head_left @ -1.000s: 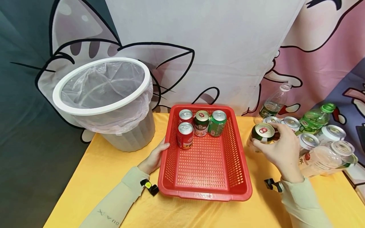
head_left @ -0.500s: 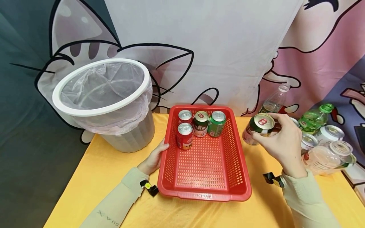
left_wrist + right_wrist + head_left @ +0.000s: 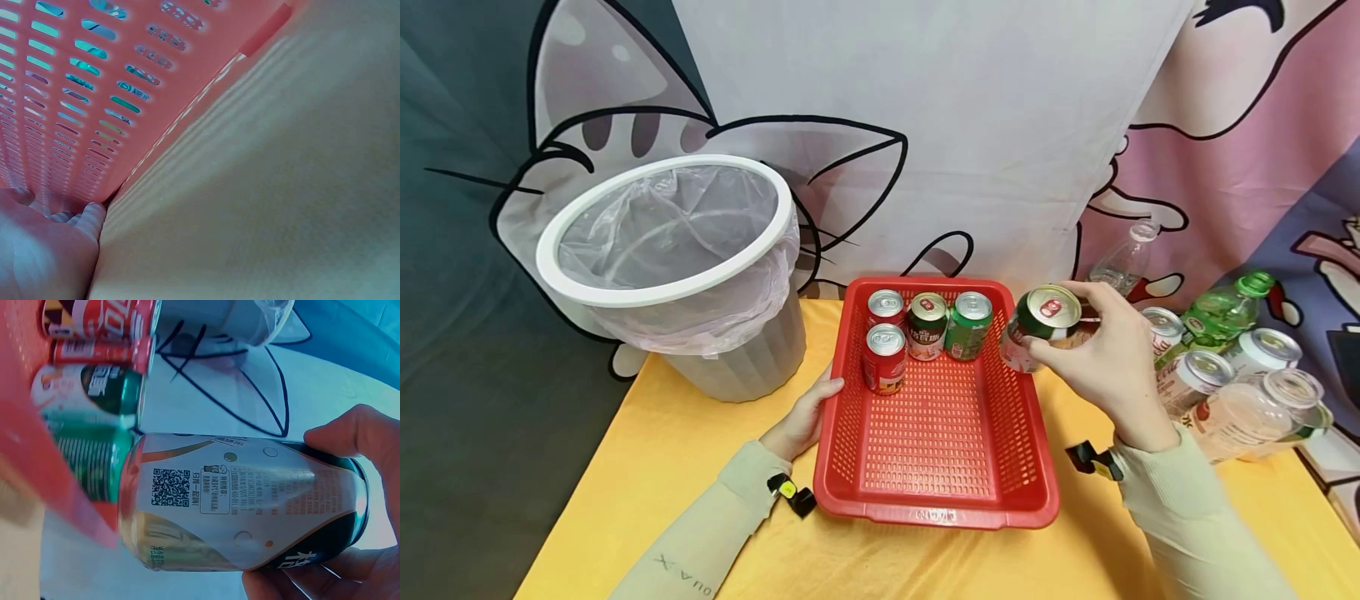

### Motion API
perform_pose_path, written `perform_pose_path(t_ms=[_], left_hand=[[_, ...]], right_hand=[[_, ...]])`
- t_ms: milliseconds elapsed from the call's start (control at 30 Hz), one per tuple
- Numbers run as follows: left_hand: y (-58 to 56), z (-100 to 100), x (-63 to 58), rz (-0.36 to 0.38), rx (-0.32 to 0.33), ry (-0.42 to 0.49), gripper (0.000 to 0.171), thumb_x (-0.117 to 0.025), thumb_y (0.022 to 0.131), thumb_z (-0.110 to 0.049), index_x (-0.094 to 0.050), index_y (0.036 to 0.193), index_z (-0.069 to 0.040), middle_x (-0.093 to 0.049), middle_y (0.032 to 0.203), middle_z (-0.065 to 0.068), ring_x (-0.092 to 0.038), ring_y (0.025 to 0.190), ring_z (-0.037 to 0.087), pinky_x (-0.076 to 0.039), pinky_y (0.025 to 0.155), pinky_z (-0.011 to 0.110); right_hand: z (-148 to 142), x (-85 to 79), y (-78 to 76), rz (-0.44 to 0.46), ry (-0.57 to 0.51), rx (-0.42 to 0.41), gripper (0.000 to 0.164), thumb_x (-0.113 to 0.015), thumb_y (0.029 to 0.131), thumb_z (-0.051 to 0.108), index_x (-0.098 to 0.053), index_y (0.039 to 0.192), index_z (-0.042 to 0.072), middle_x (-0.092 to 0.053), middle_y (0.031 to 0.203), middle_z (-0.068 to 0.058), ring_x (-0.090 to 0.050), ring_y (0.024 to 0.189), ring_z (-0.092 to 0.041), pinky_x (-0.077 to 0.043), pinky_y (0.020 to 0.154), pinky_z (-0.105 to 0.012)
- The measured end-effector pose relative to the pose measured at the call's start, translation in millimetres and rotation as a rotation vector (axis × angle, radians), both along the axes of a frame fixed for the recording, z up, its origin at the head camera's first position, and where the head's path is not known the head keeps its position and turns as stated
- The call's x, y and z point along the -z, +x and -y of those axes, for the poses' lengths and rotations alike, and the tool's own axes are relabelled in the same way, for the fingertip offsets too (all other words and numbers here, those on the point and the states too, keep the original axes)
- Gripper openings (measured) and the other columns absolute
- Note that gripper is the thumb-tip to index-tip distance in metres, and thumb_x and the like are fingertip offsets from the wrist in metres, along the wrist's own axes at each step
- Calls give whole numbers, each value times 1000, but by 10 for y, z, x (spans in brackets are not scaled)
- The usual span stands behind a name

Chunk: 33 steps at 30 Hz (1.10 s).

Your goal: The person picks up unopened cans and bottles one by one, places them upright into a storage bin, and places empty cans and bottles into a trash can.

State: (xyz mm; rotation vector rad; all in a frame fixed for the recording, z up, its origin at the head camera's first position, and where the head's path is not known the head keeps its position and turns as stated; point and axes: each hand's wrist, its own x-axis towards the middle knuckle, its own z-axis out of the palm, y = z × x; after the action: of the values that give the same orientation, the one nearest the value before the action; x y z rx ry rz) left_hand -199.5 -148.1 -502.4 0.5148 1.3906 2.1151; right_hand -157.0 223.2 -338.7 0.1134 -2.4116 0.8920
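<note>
Gripping tilted drink can [image 3: 1037, 321] in curled right hand [image 3: 1111, 360], holding red plastic basket [image 3: 928, 450] by left side with left hand [image 3: 801, 421].

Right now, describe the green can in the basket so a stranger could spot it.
Find the red basket on the yellow cloth. Inside, the green can stands rightmost in the far row, beside a gold-topped dark can. Bright green sides under a silver top set it apart from that one and the red cans.
</note>
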Motion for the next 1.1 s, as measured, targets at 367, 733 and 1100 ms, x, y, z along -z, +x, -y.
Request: perform_pose_path(t_ms=[367,733,1100], left_hand=[[13,2,-14,-1,-3,-15,72,-35,104,-32,2,166,-23,-39,148,10,-54,129,28,-54,100,41],[9,-3,-16,8,-6,-22,73,-35,104,-32,2,166,-24,-36,151,12,-54,128,27,-54,99,40],[5,5,-24,-4,0,-25,73,-34,104,-32,2,166,-24,-35,152,14,-52,129,30,-53,100,41]], right_hand=[[350,51,-164,148,43,-114,61,-91,69,18,-69,125,11,-72,111,-9,-67,95,-25,-52,78,-30],[678,161,-336,253,143,-200,67,-90,66,27,-66,125,7,-72,112,-10,-67,96,-29,-53,82,-47],[881,340,-489,388,230,-219,62,-92,62,31,-65,114,10,-71,99,-4,-67,88,-26,-56,78,-43]])
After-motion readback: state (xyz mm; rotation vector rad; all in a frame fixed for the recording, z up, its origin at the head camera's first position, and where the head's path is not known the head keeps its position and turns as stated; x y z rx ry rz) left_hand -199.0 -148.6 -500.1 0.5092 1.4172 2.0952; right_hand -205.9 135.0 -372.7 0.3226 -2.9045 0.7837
